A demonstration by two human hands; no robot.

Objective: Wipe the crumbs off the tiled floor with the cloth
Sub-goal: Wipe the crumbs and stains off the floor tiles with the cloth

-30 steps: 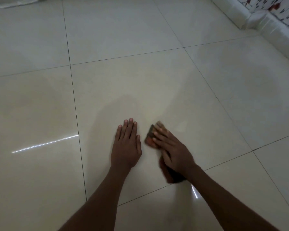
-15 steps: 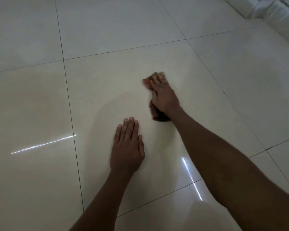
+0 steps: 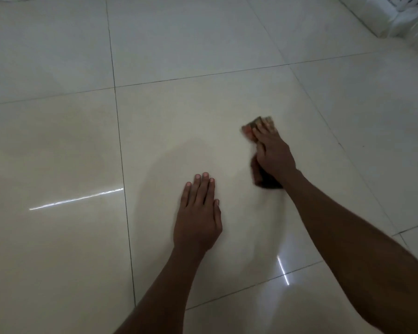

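With the left hand [image 3: 198, 218] flat on the tiled floor [image 3: 58, 145] at centre frame, the right hand [image 3: 272, 153], fingers spread flat atop the cloth [image 3: 249, 128] right of centre, should press evenly through overlapping strokes.

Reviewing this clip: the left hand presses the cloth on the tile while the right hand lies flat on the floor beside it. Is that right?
The hands are swapped. In the head view the right hand presses the cloth on the tile, while the left hand lies flat on the floor beside it.
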